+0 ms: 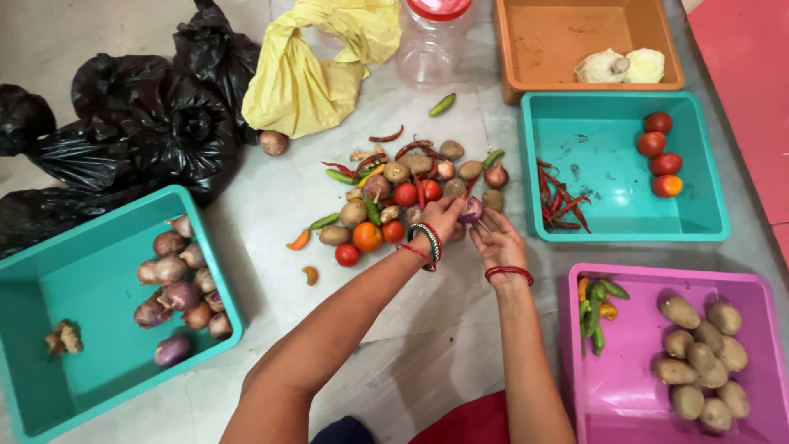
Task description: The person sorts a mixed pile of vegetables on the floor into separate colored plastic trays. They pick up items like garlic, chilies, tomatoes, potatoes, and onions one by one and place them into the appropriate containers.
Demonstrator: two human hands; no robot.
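While your left hand [442,215] pinches the purple onion [471,210] over the pile [403,193] at the floor's middle, your right hand [496,240] waits open-fingered. That light fingertip grip could slip, I judge, sending it rolling among the loose vegetables.

The floor [427,329] is pale grey stone with faint marks. In the middle of it lies a loose pile of vegetables [411,193]: potatoes, tomatoes, onions, and red and green chillies. A green chilli [442,104] lies apart, near a clear jar [433,41] with a red lid. One onion [273,142] sits beside a yellow bag [316,70]. Black bags [140,123] are heaped at the far left. Four tubs stand on the floor: a teal tub [33,378] at the left, an orange tub [542,41] at the top, another teal tub [608,164] just below it, and a pink tub [633,370] at the bottom right.
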